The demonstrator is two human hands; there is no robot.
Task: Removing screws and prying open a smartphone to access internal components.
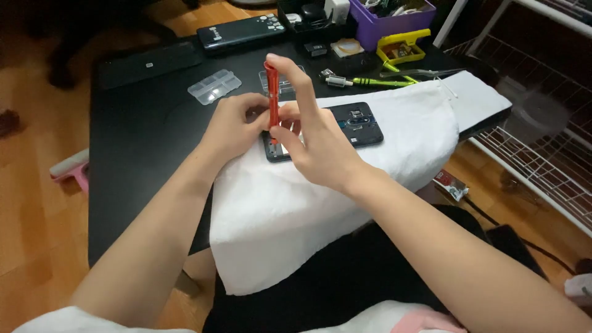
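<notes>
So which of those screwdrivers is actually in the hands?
The red screwdriver, held upright over the opened phone. The green screwdriver lies untouched on the table beyond.

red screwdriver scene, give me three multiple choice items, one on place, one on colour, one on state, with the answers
1. Where does the opened phone lie?
A. on the white cloth
B. on the wooden floor
C. inside the purple box

2. What colour is the screwdriver held in the hands?
A. green
B. red
C. black

3. How is that screwdriver held?
A. lying flat on the table
B. upright, tip down at the phone
C. tucked in a pocket

Answers:
1 A, the phone rests on the cloth spread over the black table.
2 B, its handle is red between the left hand and right hand.
3 B, the right index finger sits on its top end while it stands vertical.
</notes>
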